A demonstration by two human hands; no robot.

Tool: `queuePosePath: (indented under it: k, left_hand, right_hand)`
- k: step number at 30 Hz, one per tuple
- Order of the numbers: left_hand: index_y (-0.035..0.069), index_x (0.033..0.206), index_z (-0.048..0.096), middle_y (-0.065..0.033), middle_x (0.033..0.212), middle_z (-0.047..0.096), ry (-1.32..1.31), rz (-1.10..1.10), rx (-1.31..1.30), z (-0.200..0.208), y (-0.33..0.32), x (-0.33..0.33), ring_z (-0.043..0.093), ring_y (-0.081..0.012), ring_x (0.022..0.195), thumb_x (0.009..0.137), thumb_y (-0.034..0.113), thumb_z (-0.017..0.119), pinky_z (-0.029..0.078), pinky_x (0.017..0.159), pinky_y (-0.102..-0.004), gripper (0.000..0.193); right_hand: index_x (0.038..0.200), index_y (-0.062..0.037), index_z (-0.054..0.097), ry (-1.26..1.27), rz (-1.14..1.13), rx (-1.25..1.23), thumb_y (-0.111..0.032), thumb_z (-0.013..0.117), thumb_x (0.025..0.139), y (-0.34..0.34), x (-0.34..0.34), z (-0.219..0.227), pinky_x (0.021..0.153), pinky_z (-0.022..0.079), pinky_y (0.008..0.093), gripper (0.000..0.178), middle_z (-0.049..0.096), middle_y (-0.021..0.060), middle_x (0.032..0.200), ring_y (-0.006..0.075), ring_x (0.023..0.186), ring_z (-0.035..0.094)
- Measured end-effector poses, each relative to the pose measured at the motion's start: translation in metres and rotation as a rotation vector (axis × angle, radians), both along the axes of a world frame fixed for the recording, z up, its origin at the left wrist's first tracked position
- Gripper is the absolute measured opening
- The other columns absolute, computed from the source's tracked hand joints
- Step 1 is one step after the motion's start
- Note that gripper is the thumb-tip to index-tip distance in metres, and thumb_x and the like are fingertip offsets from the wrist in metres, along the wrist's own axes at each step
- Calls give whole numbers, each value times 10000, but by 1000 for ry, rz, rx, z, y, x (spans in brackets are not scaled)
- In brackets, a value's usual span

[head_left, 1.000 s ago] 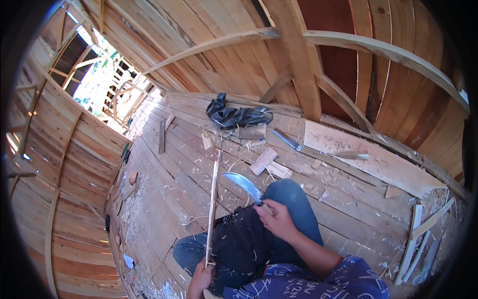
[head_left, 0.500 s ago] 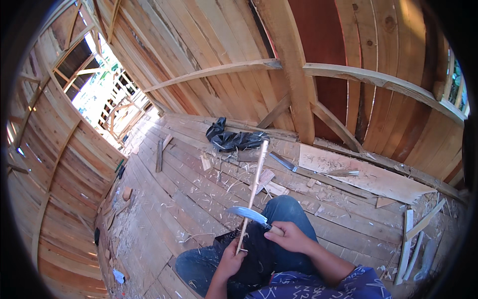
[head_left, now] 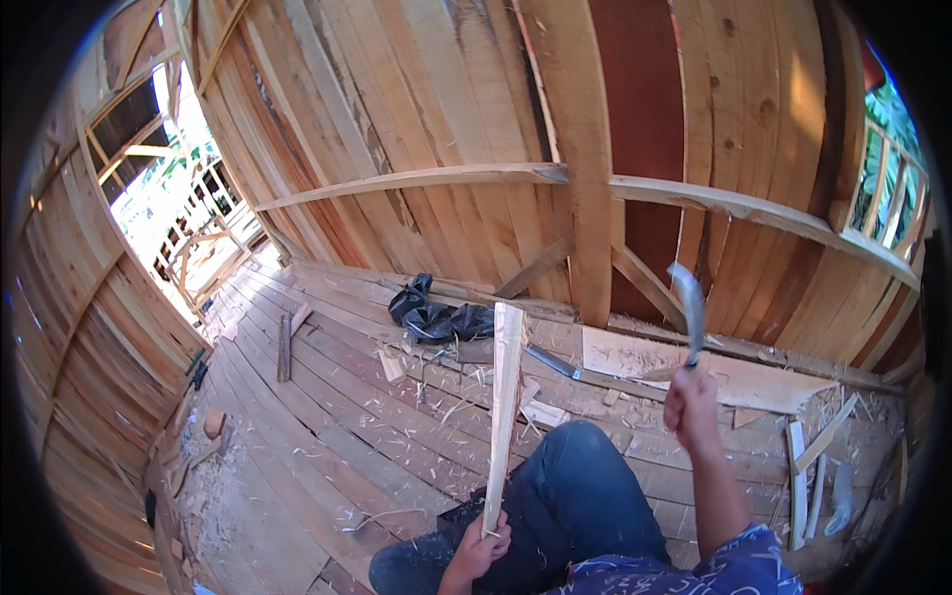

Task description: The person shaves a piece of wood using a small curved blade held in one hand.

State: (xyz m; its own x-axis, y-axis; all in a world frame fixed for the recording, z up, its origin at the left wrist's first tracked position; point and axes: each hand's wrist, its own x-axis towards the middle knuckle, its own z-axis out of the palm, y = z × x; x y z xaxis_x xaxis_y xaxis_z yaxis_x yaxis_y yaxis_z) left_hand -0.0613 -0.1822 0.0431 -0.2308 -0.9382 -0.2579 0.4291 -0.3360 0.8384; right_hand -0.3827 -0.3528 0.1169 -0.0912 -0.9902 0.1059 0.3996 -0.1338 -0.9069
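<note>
My left hand [head_left: 482,547] is closed around the lower end of a long pale wooden strip [head_left: 505,412], which stands nearly upright above my bent legs. The strip is rough, with its broad side showing. Off to the right, my right hand [head_left: 691,405] grips a knife [head_left: 691,309] with a broad curved blade, raised and pointing up. The blade is apart from the strip and slightly blurred. My fingers cover most of the knife's handle.
Wood shavings and offcuts lie over the plank floor [head_left: 327,426]. A crumpled black plastic bag [head_left: 436,315] lies by the plank wall [head_left: 436,119], near a flat tool [head_left: 553,363]. At right are a pale board [head_left: 714,369] and several loose strips [head_left: 797,486]. A doorway opens far left.
My right hand has lifted the knife up and right, away from the wooden strip. The strip has turned, now showing its wider side. The view has shifted slightly.
</note>
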Motion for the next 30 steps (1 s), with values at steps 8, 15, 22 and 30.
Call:
queuePosePath:
  k: [8, 15, 22, 30]
  left_hand:
    - [101, 935, 355, 47, 647, 324, 208, -116, -82, -13, -36, 43, 300, -30, 497, 852, 85, 614, 207, 442, -183, 273]
    - [105, 939, 350, 39, 654, 334, 430, -79, -86, -27, -17, 55, 313, -36, 513, 818, 55, 631, 228, 466, -190, 310]
    - [108, 943, 347, 36, 640, 342, 649, -206, -52, -36, -19, 53, 319, -41, 503, 790, 122, 670, 233, 459, -190, 357]
    - [117, 953, 341, 45, 630, 331, 827, -273, -69, -35, -22, 47, 303, -29, 495, 804, 230, 686, 219, 447, -168, 392]
  right_hand:
    - [881, -47, 578, 539, 414, 51, -213, 648, 887, 22, 114, -9, 530, 393, 230, 180, 510, -18, 694, 50, 624, 473]
    - [896, -51, 550, 651, 630, 73, -175, 654, 884, 28, 145, 9, 467, 375, 226, 162, 487, -36, 642, 47, 538, 469]
    - [959, -61, 509, 387, 598, 157, -142, 626, 901, 31, 151, -8, 368, 332, 212, 154, 501, -22, 600, 52, 421, 451]
    - [1093, -34, 544, 648, 317, -187, -71, 646, 868, 27, 142, -8, 588, 435, 187, 250, 584, 19, 761, 53, 663, 554]
